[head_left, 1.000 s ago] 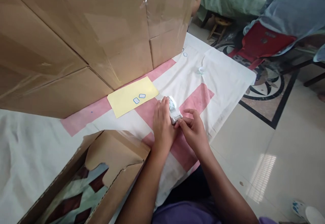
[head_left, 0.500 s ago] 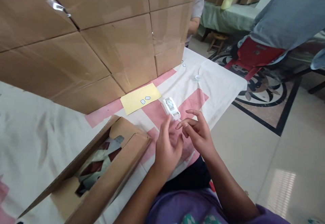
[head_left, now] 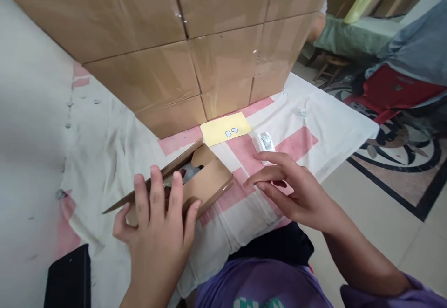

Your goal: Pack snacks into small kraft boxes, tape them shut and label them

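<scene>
Open box (head_left: 209,183) partly hidden behind left fingers (head_left: 157,201).

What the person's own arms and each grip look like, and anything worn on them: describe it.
The left grip and the right grip are bare, with no glove, ring or watch showing. A purple sleeve shows on the right arm; on the left, none is in view.
</scene>
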`<state>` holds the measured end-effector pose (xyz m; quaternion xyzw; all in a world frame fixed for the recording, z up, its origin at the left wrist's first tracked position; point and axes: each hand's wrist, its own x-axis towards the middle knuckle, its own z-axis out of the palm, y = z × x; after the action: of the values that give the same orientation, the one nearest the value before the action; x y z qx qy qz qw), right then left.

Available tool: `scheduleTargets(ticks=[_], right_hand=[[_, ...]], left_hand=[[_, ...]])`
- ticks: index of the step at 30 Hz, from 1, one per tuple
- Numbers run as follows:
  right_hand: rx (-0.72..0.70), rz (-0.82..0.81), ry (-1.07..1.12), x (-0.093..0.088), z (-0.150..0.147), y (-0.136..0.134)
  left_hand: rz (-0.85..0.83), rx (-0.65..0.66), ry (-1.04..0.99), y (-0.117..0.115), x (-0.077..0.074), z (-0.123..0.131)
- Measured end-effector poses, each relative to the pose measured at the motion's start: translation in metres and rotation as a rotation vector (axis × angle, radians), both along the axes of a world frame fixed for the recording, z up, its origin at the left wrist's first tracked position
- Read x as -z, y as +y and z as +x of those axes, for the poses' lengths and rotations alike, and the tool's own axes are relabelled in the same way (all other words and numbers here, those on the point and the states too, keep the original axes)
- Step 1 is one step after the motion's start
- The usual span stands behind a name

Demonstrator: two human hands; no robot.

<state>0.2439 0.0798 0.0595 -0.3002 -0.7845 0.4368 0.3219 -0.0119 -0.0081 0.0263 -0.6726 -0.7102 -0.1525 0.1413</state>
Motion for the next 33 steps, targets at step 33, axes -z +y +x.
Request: scheduleTargets(ticks=[33], right_hand=[[-0.759,0.266,-0.958,-0.055,-0.177,0.075]], left_hand=[[0.254,0.156,-0.207,-0.005,0.028,-0.019]])
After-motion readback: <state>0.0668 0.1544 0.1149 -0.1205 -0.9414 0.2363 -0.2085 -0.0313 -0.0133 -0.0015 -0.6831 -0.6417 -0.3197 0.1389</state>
